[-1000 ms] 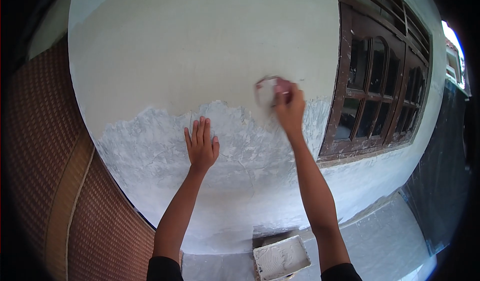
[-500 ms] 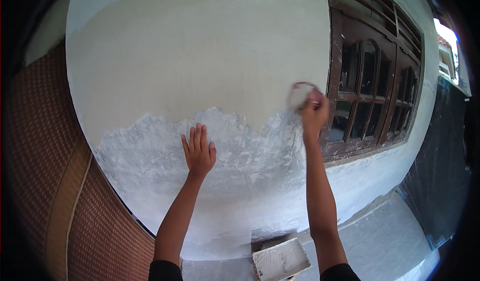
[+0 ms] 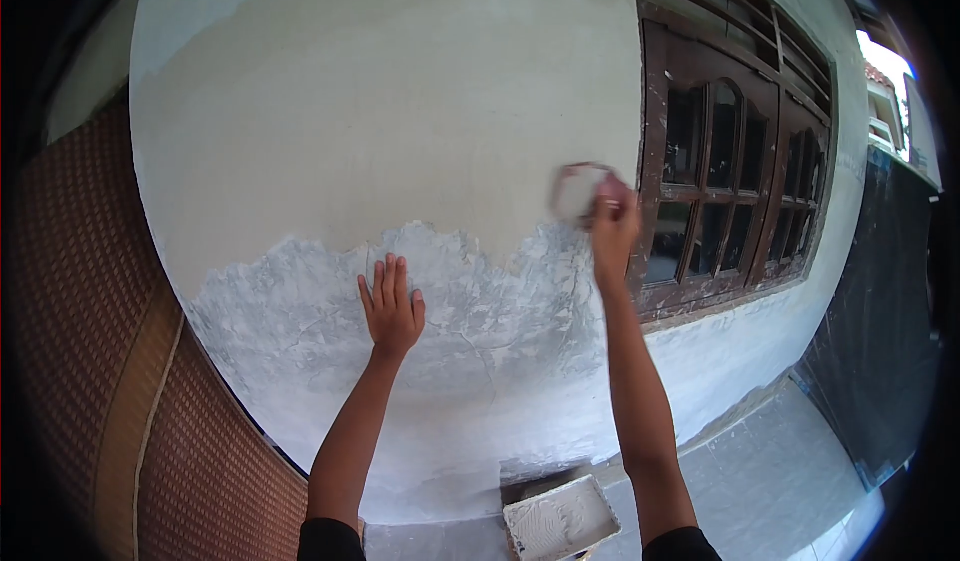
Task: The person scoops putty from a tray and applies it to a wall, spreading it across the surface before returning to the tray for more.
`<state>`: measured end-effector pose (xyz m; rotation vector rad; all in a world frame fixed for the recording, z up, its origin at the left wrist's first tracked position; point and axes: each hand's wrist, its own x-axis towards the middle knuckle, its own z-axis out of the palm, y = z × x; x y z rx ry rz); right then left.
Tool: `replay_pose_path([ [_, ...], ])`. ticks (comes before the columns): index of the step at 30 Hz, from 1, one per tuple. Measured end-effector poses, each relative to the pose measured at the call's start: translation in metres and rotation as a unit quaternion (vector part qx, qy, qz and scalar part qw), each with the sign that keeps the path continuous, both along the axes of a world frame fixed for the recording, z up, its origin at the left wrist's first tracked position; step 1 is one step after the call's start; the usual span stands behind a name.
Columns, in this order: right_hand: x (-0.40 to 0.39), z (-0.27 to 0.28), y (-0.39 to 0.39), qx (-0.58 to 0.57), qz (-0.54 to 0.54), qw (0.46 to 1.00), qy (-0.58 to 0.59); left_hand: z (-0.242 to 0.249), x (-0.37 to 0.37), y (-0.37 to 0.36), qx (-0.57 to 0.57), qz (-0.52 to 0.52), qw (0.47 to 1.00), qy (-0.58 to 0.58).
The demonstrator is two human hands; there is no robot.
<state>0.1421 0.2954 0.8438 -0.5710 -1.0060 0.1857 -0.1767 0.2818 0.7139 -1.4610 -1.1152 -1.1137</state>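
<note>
My left hand lies flat on the wall with its fingers stretched upward, over the rough grey-white patch. Higher up and to the right, my right hand is closed around a flat hand tool with a reddish grip. Its pale, roughly round face has a dark red edge and is smeared by motion, so I cannot tell its exact kind. The tool overlaps the smoother beige part of the wall, just left of the window frame.
A brown wooden window borders the wall on the right. Below, between my arms, a tray of whitish paste stands near the wall's foot. Woven brown matting runs along the left, and a dark panel stands at the far right.
The view has shifted slightly, so the window appears farther left. My right hand and the tool appear a little farther left too, still beside the window frame. My left hand stays flat on the wall.
</note>
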Motion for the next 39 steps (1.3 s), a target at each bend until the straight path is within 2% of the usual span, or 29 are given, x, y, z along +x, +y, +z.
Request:
replay_pose_path([
  [1, -0.013, -0.006, 0.009, -0.024, 0.030, 0.996, -0.081, 0.000, 0.000, -0.001, -0.001, -0.005, 1.000, -0.007],
  [2, -0.023, -0.010, 0.016, 0.004, -0.038, 0.981, -0.191, 0.000, 0.000, -0.001, -0.001, -0.007, 1.000, -0.005],
  [4, -0.022, -0.001, 0.002, 0.014, -0.117, 0.958, -0.260, 0.000, -0.002, -0.002, -0.016, -0.013, 1.000, -0.007],
  [6, 0.011, 0.011, 0.017, 0.012, -0.073, 0.993, -0.092, 0.001, -0.003, -0.002, -0.012, -0.018, 1.000, -0.003],
  [7, 0.036, 0.012, 0.034, 0.018, -0.128, 0.991, -0.026, -0.001, -0.003, -0.003, -0.011, -0.021, 1.000, -0.003],
  [8, 0.043, 0.015, 0.033, 0.019, -0.127, 0.991, -0.028, -0.001, -0.002, -0.003, -0.010, -0.020, 1.000, -0.006],
  [10, 0.050, 0.026, 0.018, 0.048, -0.039, 0.998, 0.031, -0.002, 0.003, -0.001, -0.012, 0.002, 1.000, -0.008],
  [12, 0.029, 0.029, 0.001, -0.001, 0.043, 0.997, -0.071, -0.002, 0.004, 0.000, -0.009, 0.001, 1.000, -0.008],
  [14, 0.013, 0.029, 0.002, 0.024, -0.062, 0.962, -0.266, -0.004, 0.003, 0.000, -0.009, 0.002, 1.000, -0.008],
  [17, 0.036, 0.039, 0.019, 0.008, -0.088, 0.964, -0.252, -0.006, 0.001, 0.002, -0.006, -0.001, 1.000, -0.011],
  [18, 0.055, 0.042, 0.031, 0.019, -0.136, 0.965, -0.221, -0.006, 0.002, 0.001, -0.005, -0.002, 1.000, -0.012],
  [19, 0.067, 0.050, 0.027, 0.069, -0.149, 0.970, -0.180, -0.005, 0.002, 0.001, -0.002, -0.002, 1.000, -0.014],
  [20, 0.068, 0.054, 0.027, 0.070, -0.148, 0.970, -0.182, -0.004, 0.001, 0.002, -0.001, -0.001, 1.000, -0.017],
  [22, 0.066, 0.060, 0.009, 0.070, 0.027, 0.990, -0.123, -0.005, 0.004, 0.002, 0.006, -0.001, 1.000, -0.020],
  [24, 0.043, 0.055, 0.002, 0.042, 0.021, 0.965, -0.260, -0.003, 0.003, 0.002, 0.002, 0.001, 1.000, -0.020],
  [26, 0.033, 0.047, 0.012, 0.065, -0.145, 0.917, -0.365, -0.008, 0.003, 0.000, -0.006, 0.005, 1.000, -0.017],
  [28, 0.051, 0.054, 0.021, 0.024, -0.098, 0.951, -0.291, -0.006, 0.002, 0.001, -0.004, 0.004, 1.000, -0.014],
  [30, 0.077, 0.060, 0.023, 0.039, -0.114, 0.960, -0.254, -0.006, 0.002, 0.001, 0.003, 0.004, 1.000, -0.014],
  [32, 0.091, 0.065, 0.025, 0.061, -0.028, 0.987, -0.144, -0.006, 0.004, 0.003, 0.010, 0.003, 1.000, -0.019],
  [33, 0.080, 0.066, 0.019, 0.094, 0.048, 0.984, -0.146, -0.006, 0.003, 0.003, 0.009, 0.003, 1.000, -0.019],
  [34, 0.065, 0.061, 0.018, 0.093, 0.048, 0.984, -0.146, -0.007, 0.003, 0.004, 0.008, 0.003, 1.000, -0.017],
  [36, 0.045, 0.052, 0.019, 0.086, -0.038, 0.944, -0.315, -0.008, 0.003, 0.002, 0.006, 0.002, 1.000, -0.015],
  [37, 0.048, 0.051, 0.023, 0.085, -0.039, 0.945, -0.313, -0.006, 0.002, 0.003, 0.009, 0.003, 1.000, -0.012],
  [39, 0.059, 0.053, 0.033, 0.025, -0.137, 0.932, -0.334, -0.006, 0.003, 0.002, 0.009, 0.002, 1.000, -0.009],
])
